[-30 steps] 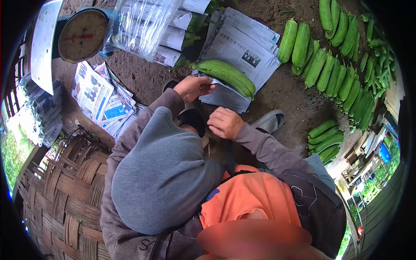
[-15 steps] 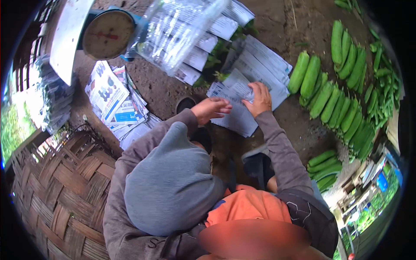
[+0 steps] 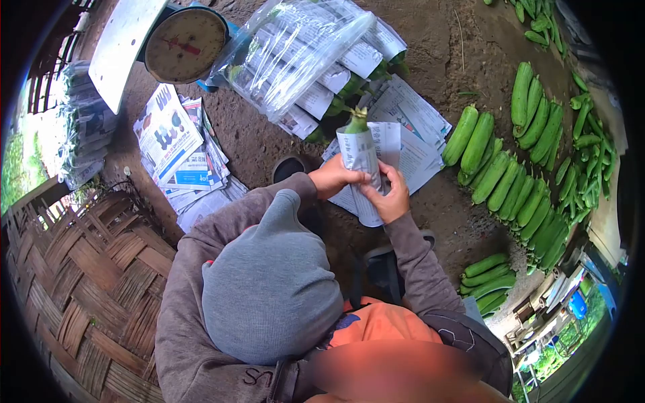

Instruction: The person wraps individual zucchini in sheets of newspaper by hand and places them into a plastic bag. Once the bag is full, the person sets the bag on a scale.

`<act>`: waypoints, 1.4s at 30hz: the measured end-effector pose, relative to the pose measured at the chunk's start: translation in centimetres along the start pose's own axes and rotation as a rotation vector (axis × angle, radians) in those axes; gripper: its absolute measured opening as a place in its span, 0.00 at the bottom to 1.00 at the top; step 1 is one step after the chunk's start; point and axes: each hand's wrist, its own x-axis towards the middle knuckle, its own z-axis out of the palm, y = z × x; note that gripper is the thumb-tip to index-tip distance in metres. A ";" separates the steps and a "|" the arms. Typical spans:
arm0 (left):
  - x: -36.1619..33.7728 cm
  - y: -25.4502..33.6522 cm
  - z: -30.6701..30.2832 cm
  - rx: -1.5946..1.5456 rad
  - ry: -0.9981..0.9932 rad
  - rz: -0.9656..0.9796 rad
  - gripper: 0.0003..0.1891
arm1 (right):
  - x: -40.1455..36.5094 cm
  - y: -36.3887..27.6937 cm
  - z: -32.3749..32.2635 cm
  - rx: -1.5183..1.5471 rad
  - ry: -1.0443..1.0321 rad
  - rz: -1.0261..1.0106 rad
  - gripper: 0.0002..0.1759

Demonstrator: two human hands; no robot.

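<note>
So the left hand (image 3: pixel 330 178) has its fingers curled round the left side of the newspaper-wrapped gourd (image 3: pixel 359 156). It stands nearly upright between both hands (green stem end (image 3: pixel 357 121) poking out up top). The right hand (image 3: pixel 388 199) is clamped on it from the right, a touch lower and just as close.

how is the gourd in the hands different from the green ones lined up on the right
The long green gourd rolled in newspaper shows only its green tip; the row of bare green gourds is fully uncovered. The wrapped one is gripped by the left hand and right hand; the bare ones lie side by side on the dirt, untouched. Both are long green gourds.
</note>
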 end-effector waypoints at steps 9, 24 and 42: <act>0.5 2.8 1.0 0.117 0.139 0.051 0.27 | 2.8 -0.8 -3.0 0.581 0.083 0.332 0.27; 1.9 13.6 4.5 1.367 0.145 0.635 0.22 | 6.6 -4.1 -10.1 0.338 -0.154 0.169 0.44; 13.8 26.1 -2.5 1.771 0.664 0.492 0.15 | 27.3 -9.5 -11.9 -0.043 -0.465 -0.113 0.36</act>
